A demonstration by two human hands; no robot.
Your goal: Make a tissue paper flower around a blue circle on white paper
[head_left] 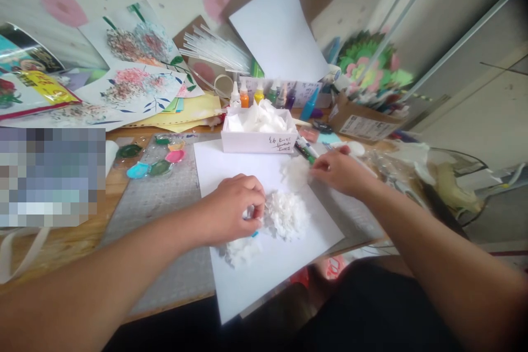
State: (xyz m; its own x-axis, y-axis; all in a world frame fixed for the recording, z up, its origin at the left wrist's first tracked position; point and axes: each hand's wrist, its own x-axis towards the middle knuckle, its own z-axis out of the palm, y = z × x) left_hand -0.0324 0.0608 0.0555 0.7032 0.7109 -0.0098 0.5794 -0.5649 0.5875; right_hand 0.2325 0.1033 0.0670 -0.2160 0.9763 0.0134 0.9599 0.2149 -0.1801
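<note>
My left hand (234, 207) rests curled on a white sheet of paper (247, 280), its fingertips pinching a small bit of white tissue at the edge of a clump of crumpled white tissue (286, 214). A speck of blue shows under the fingers. My right hand (339, 171) is closed at the sheet's upper right corner, its fingertips pinching a thin piece of white tissue (296, 171). A second flat clump of tissue (241, 248) lies below my left hand.
A white box of tissue pieces (259, 131) stands behind the sheet. Small dye bottles (245, 94), several paint-filled dishes (154, 160), flower pictures (134, 85), a cutting mat (165, 198), a cardboard box of pens (363, 121) and clear plastic (449, 181) crowd the wooden table.
</note>
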